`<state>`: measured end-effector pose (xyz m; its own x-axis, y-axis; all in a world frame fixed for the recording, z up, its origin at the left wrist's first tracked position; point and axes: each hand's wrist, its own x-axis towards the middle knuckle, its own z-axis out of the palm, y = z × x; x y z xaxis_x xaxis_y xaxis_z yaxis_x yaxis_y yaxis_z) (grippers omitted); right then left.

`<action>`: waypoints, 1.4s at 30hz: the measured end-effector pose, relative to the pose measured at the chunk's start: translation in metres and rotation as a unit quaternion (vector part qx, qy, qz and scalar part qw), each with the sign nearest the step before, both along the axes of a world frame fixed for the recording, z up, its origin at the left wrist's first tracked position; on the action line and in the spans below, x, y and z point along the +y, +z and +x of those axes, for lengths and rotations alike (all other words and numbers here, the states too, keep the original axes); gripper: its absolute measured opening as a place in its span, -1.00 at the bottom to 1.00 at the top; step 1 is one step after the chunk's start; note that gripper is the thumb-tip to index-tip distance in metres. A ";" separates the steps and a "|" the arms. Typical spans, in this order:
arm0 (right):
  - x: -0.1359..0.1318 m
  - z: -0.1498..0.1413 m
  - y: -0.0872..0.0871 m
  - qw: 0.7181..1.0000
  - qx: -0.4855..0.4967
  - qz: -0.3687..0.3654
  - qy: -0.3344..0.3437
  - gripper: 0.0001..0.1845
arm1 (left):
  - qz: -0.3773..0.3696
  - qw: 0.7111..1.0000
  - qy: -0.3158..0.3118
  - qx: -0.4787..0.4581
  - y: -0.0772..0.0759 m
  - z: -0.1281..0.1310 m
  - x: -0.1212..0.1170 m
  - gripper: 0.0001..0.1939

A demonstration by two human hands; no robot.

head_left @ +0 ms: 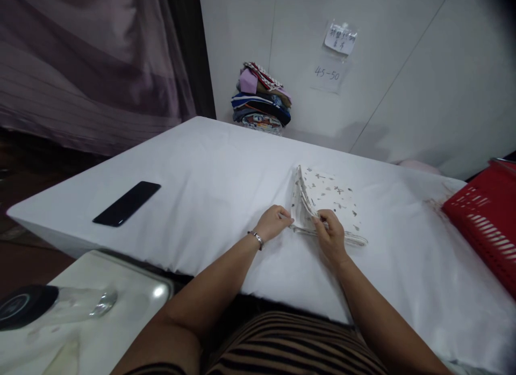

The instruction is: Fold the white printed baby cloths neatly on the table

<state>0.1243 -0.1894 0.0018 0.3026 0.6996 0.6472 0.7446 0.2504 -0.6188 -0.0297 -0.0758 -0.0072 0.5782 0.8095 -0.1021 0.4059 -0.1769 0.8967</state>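
Observation:
A white cloth with small dark prints point(332, 195) lies folded in layers on the white-covered table point(193, 176). My right hand point(331, 232) is closed on the cloth's near edge and lifts its upper layers a little, so a gap shows at the left side. At the cloth's near left corner, my left hand point(276, 223) pinches the lower layer between thumb and fingers. A bracelet point(257, 239) circles my left wrist.
A black phone point(127, 204) lies on the table's left part. A red basket point(484, 213) stands at the right edge. Folded clothes point(262, 100) are stacked beyond the far edge, by the wall. A clear bottle point(76, 302) lies on a white surface at lower left.

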 end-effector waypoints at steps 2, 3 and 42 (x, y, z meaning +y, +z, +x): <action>0.000 0.000 -0.001 1.000 0.002 -0.002 0.005 -0.95 | -0.008 1.000 -0.018 0.023 0.002 -0.005 0.003 -0.78; 0.000 0.000 -0.001 1.000 0.005 -0.005 0.006 -0.95 | -0.025 0.999 -0.028 0.030 0.004 -0.007 0.004 -0.77; 0.008 -0.015 -0.009 0.997 -0.048 -0.057 -0.031 -0.89 | -0.198 0.963 -0.004 -0.180 0.005 0.010 -0.013 -0.85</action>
